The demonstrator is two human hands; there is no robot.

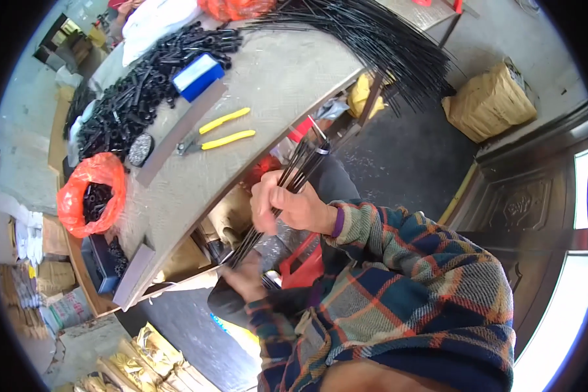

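Note:
My right hand (297,206) is closed around a bundle of thin black rods (242,248), held at a slant beside the table's near edge. The rods' upper ends reach past the fist, close to a pale pointed piece with a ring round it that I cannot name. At the lower ends of the rods is my left hand (245,277), blurred, its fingers too smeared to read. Yellow-handled pliers (225,134) lie on the table with handles apart. A large pile of long black rods (379,46) hangs over the table's far right edge.
On the grey table (274,72) are a heap of short black tubes (121,111), a blue box (198,76) and an orange-red plastic bag (91,215) with black pieces. A brown sack (493,104) stands on the floor at right. Wrapped packages (147,359) lie lower left.

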